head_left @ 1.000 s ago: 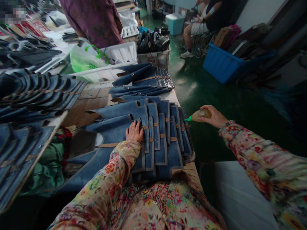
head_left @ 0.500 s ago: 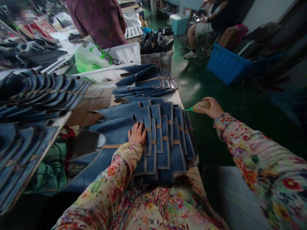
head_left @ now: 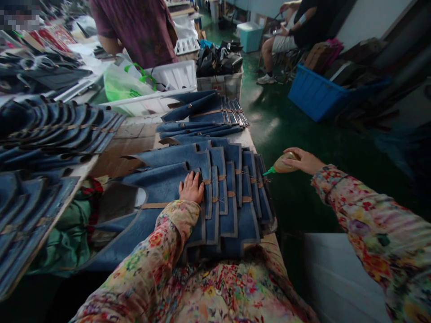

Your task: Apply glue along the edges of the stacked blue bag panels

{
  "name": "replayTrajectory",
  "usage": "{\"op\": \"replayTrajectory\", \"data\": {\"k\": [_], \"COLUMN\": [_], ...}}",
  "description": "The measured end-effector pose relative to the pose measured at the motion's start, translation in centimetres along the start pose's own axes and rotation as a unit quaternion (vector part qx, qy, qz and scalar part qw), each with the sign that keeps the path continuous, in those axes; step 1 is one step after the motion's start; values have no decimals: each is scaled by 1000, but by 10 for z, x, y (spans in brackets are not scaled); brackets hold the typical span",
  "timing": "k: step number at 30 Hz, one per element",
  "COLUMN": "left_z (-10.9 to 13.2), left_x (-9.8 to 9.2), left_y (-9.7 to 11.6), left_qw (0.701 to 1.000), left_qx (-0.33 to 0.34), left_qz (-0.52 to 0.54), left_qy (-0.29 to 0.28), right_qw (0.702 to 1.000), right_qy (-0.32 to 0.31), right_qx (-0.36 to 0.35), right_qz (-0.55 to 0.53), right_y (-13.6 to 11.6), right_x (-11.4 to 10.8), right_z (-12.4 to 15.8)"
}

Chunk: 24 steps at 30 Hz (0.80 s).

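My left hand [head_left: 191, 187] lies flat, fingers spread, on a stack of blue panels [head_left: 229, 222] with grey edging. These panels overlap in steps, and short tan strips with loose threads show near their right ends. Off the right side of the stack, my right hand [head_left: 305, 160] is wrapped round a squeeze bottle [head_left: 285, 162] with a green nozzle and a yellowish body. The nozzle points left and slightly down, close to the outermost panels and apart from them.
More blue panels [head_left: 63, 125] are piled on the left. Behind the stack are a white bin [head_left: 175, 76] and a person in a purple shirt [head_left: 134, 31]. A blue crate [head_left: 313, 92] stands on the green floor, near a seated person [head_left: 286, 40].
My right hand has moved a little right and down with the squeeze bottle, whose nozzle now tilts downward. My left hand stays put on the panels.
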<state>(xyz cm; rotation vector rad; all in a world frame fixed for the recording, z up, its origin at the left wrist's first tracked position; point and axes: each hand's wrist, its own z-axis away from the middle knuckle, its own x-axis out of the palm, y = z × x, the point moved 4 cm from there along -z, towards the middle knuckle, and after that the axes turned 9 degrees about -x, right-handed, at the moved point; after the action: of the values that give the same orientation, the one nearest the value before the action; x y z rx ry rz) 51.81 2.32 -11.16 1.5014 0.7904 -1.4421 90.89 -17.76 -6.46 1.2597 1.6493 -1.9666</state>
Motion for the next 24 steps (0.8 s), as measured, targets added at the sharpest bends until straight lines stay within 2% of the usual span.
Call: {"op": "replayTrajectory", "data": {"k": [2,9,13,16,19,24], "left_z": [0,0,0,1,1,0], "left_x": [0,0,0,-1,-1,0], "left_y": [0,0,0,0,1,1], "left_qw": [1000,1000,1000,1000,1000,1000], "left_qx": [2,-4,-6,-8,-6,-5], "left_qz": [0,-5,-6,-7,-5,-4], "left_qy": [0,14,8,5,6,6], "right_qw": [1000,988,984,979,979,988], "right_qy": [6,152,178,202,203,154], "right_qx": [-4,-15,-9,-3,5,-19], "right_qz": [0,27,20,24,3,-17], "right_y": [-2,-6,-1,0,-5,-20], "right_x": [1,7,14,11,5,3], "right_z": [-1,-29,-43,-44,-37,-27]}}
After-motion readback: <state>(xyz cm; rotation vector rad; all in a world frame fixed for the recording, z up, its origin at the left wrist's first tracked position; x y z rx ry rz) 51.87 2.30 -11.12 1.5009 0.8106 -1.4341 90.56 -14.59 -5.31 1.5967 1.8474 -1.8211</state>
